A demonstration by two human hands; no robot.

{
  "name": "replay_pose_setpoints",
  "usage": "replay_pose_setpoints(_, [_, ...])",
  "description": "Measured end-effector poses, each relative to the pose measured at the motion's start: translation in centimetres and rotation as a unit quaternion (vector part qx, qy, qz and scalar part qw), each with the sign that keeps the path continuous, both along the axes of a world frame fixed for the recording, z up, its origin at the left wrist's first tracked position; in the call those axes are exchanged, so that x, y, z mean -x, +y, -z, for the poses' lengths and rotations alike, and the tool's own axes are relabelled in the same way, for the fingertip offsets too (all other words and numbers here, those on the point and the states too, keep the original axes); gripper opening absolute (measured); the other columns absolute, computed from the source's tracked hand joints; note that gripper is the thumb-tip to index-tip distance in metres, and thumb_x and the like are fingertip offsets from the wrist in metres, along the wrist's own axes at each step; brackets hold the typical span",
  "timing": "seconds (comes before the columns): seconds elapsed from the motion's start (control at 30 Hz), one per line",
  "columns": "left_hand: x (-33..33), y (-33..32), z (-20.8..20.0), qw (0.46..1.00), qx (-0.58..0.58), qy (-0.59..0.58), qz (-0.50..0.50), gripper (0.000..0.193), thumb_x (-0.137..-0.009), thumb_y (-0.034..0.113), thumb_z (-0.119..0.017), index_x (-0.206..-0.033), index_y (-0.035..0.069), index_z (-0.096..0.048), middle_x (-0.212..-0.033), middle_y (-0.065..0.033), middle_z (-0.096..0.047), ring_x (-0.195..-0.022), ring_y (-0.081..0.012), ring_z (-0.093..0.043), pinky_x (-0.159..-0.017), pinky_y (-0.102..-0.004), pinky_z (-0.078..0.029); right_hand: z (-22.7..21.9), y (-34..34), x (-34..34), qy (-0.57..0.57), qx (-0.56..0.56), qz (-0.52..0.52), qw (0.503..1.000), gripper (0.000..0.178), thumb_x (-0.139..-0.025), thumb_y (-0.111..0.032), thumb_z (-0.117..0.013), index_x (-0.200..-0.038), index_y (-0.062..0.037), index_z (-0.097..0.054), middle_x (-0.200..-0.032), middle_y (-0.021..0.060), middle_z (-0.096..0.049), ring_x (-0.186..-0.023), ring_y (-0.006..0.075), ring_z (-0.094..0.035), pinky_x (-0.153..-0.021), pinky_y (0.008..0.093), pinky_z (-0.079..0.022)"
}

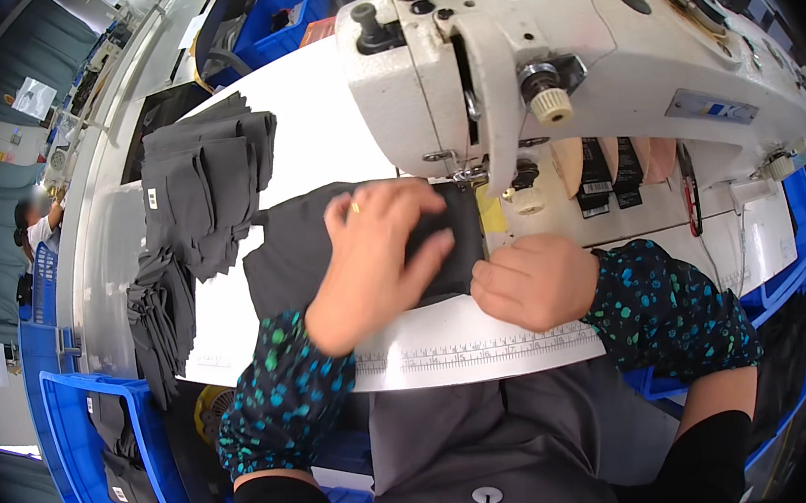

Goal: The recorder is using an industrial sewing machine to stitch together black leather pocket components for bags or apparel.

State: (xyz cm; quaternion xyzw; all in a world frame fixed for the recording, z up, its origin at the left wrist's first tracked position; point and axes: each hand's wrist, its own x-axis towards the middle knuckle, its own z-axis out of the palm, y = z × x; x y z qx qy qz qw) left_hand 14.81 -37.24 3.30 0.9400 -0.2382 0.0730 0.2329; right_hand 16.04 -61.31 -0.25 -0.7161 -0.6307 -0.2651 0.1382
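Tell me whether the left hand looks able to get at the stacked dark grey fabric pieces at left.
Probably yes: the left hand is spread over the flat dark fabric, and no obstacle shows between it and the stacked pieces to its left.

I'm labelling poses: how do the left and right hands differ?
The left hand spreads its fingers over flat, dark grey fabric; the right hand curls at the fabric's right edge. The left hand wears a golden ring; the right hand shows none. Both extend from dark, spotted cloth sleeves.
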Motion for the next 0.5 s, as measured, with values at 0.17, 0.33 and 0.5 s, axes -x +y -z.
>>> replay_pose_setpoints(0.17, [4.3, -1.5, 0.7, 0.99, -0.056, -0.115, 0.051, 0.029, -0.077, 0.021, -0.078, -0.103, 0.014, -0.067, -0.122, -0.0004, -0.064, -0.124, -0.0221, -0.057, -0.113, -0.0529, -0.024, 0.1, 0.2, 0.7, -0.016, -0.05, 0.021, 0.998, 0.018, -0.074, -0.014, -0.067, -0.089, -0.0045, -0.066, -0.086, 0.0046, -0.062, -0.072, 0.0161, -0.062, -0.056, 0.0283, -0.048])
replay_pose_setpoints(0.33, [3.1, -0.3, 2.6, 0.944, -0.092, -0.278, 0.152, 0.017, -0.073, 0.017, -0.079, -0.089, 0.012, -0.072, -0.102, 0.001, -0.073, -0.106, -0.0176, -0.067, -0.106, -0.0489, -0.043, 0.6, -0.3, 0.9, 0.036, -0.056, 0.031, 0.997, 0.018, -0.076, -0.014, -0.067, -0.09, -0.0039, -0.066, -0.085, 0.0045, -0.061, -0.066, 0.016, -0.062, -0.055, 0.0288, -0.05])
replay_pose_setpoints(0.5, [2.8, -0.1, 3.1, 0.946, -0.073, -0.243, 0.202, 0.02, -0.075, 0.012, -0.071, -0.093, 0.008, -0.074, -0.1, -0.0028, -0.072, -0.103, -0.0188, -0.066, -0.103, -0.0437, -0.049, 0.9, -0.5, 0.8, 0.097, -0.01, 0.018, 0.995, 0.023, -0.078, -0.011, -0.069, -0.099, -0.0019, -0.072, -0.099, 0.0086, -0.071, -0.067, 0.0173, -0.066, -0.053, 0.0306, -0.05])
